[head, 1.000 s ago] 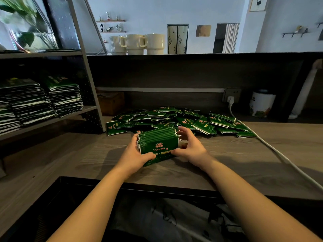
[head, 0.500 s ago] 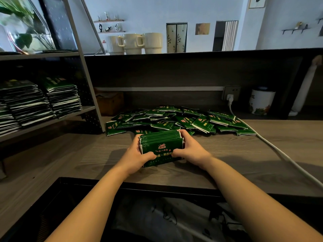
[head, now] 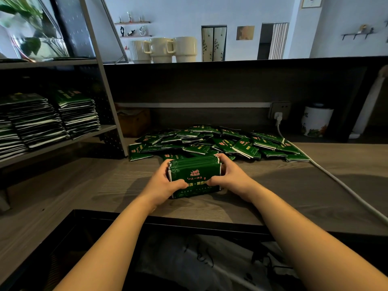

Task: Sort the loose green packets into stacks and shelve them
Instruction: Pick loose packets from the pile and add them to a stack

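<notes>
Both hands clamp one stack of green packets, stood on edge on the counter directly in front of the person. The left hand curls round the stack's left end, thumb across the printed front face; the right hand curls round the right end, thumb likewise on the front, fingers wrapped behind. Neither hand has anything else in it.

The stack's long axis runs left to right, across the body, with its broad face turned toward the camera. It sits just on the near side of the loose pile, which is spread flat farther back on the counter.

The shelf lies to the left and a little farther away, well apart from the stack, and already carries several flat piles of the same packets (so the gathered stack will likely have to be tipped from on-edge to flat on the way). The left hand is the nearer one to that shelf, so the carry should probably lead leftward with it, the right hand following or letting go once the grip is secure.
</notes>
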A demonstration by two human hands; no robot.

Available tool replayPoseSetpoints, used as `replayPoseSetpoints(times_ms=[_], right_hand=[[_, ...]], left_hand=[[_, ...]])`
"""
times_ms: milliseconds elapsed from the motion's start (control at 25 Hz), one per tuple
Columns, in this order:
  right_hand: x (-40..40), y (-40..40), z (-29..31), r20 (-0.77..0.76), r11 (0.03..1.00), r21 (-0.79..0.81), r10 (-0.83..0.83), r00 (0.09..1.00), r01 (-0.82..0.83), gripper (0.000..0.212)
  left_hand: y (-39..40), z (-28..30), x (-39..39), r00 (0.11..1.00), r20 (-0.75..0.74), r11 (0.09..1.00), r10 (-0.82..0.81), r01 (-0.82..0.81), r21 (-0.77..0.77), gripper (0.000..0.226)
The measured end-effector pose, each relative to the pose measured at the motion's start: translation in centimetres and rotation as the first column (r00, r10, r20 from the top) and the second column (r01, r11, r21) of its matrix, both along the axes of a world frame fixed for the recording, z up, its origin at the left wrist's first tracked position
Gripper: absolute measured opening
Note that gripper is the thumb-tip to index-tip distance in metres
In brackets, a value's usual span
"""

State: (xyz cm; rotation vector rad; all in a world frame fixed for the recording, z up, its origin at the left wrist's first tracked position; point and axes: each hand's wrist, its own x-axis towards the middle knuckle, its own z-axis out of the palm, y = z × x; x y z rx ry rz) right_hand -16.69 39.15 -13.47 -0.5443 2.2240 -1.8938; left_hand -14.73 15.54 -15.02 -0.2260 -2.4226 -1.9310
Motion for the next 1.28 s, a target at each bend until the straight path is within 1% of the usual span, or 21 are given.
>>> replayPoseSetpoints(times_ms=[80,240,360,400,480,600,680,760,800,920,960,1040,1080,1160,1240,1280], right_hand=[[0.0,-0.1,0.0,-0.003,1.0,-0.006,0.007,1.0,-0.007,0.06],[-0.1,-0.2,-0.1,-0.058,0.998,0.056,0.037,0.998,-0.034,0.053],[-0.3,-0.2,-0.1,-0.058,0.998,0.049,0.042,0.997,-0.039,0.054],[-0.3,-0.1,-0.2,-0.06,0.999,0.032,0.013,0.998,-0.011,0.053],[-0.3,-0.1,-0.4,-0.063,0.996,-0.013,-0.089,0.994,0.088,0.046],[-0.4,-0.3,-0.6,-0.122,0.975,0.0,-0.22,0.968,0.222,0.03],[-0.5,-0.6,-0.6,-0.178,0.956,0.03,-0.282,0.943,0.291,0.022],[-0.7,-0.9,-0.7,-0.249,0.929,0.073,-0.335,0.909,0.362,0.018],[-0.9,-1.0,-0.7,-0.293,0.911,0.115,-0.349,0.89,0.396,0.018],[-1.8,-1.4,-0.5,-0.46,0.835,0.279,-0.317,0.829,0.474,0.025],[-2.3,-1.7,-0.3,-0.511,0.799,0.333,-0.293,0.808,0.501,0.03],[-3.4,-2.4,0.4,-0.591,0.721,0.417,-0.247,0.768,0.554,0.039],[-4.0,-2.9,0.7,-0.618,0.683,0.452,-0.224,0.754,0.574,0.043],[-5.0,-3.6,0.8,-0.62,0.624,0.528,-0.181,0.763,0.577,0.054],[-5.9,-4.0,0.6,-0.589,0.604,0.576,-0.162,0.792,0.552,0.063],[-6.2,-4.2,0.4,-0.583,0.6,0.585,-0.157,0.797,0.546,0.065]], left_hand=[[0.0,0.0,0.0,1.0,0.004,1.0,0.017,-0.017,0.019,0.051],[0.2,0.2,0.1,0.999,0.0,0.999,0.037,-0.037,0.009,0.05],[0.1,0.4,0.1,0.996,0.01,0.996,0.089,-0.09,0.02,0.046],[0.0,0.5,0.1,0.993,0.016,0.992,0.12,-0.121,0.038,0.044],[-0.6,0.9,-0.1,0.975,0.041,0.967,0.219,-0.222,0.123,0.039],[-2.5,1.4,-0.3,0.907,0.046,0.879,0.418,-0.416,0.234,0.034],[-3.7,1.5,-0.4,0.863,0.043,0.833,0.503,-0.497,0.243,0.034],[-4.3,1.4,-0.7,0.855,0.051,0.829,0.515,-0.513,0.222,0.037],[-4.3,1.3,-0.9,0.86,0.057,0.841,0.507,-0.508,0.184,0.04],[-4.0,0.7,-1.0,0.886,0.038,0.887,0.462,-0.462,-0.019,0.067],[-3.9,0.6,-0.9,0.898,0.027,0.898,0.439,-0.438,-0.033,0.064],[-3.9,0.5,-0.4,0.909,0.006,0.909,0.417,-0.417,-0.013,0.05],[-4.0,0.6,-0.3,0.908,-0.007,0.908,0.418,-0.418,-0.006,0.047],[-4.1,0.5,-0.3,0.9,-0.026,0.901,0.434,-0.434,0.006,0.043],[-4.1,0.5,-0.2,0.891,-0.033,0.892,0.453,-0.452,0.025,0.041],[-4.2,0.4,-0.2,0.89,-0.03,0.89,0.456,-0.455,0.037,0.04]])
